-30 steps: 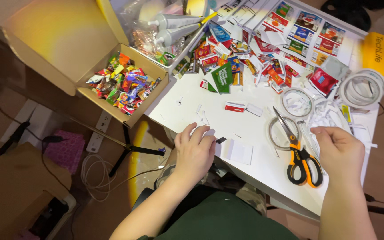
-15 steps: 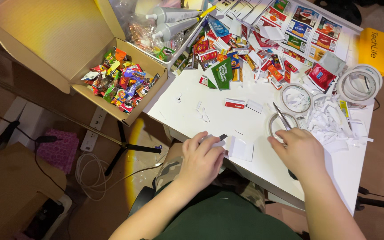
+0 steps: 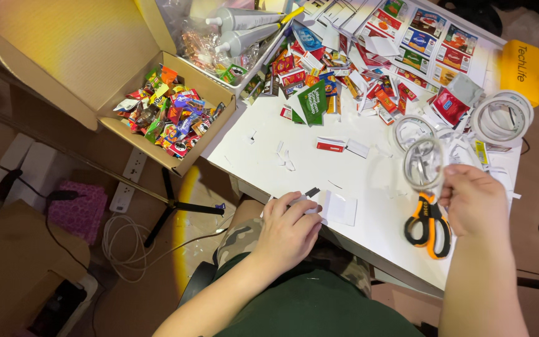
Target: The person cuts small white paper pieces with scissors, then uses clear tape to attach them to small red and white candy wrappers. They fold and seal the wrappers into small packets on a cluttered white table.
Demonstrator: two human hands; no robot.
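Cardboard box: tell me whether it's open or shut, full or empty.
Open and partly full. The cardboard box has its lid flap folded back, and colourful small packets cover its bottom.

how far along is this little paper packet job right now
Done, it seems: a cardboard box full of small colourful packets, and many cut printed pieces heaped on the white table. In hand: the right hand lifts a clear tape roll above the orange scissors; the left hand pinches a small white paper piece at the table's edge. Left: uncut printed sheets at the far side.
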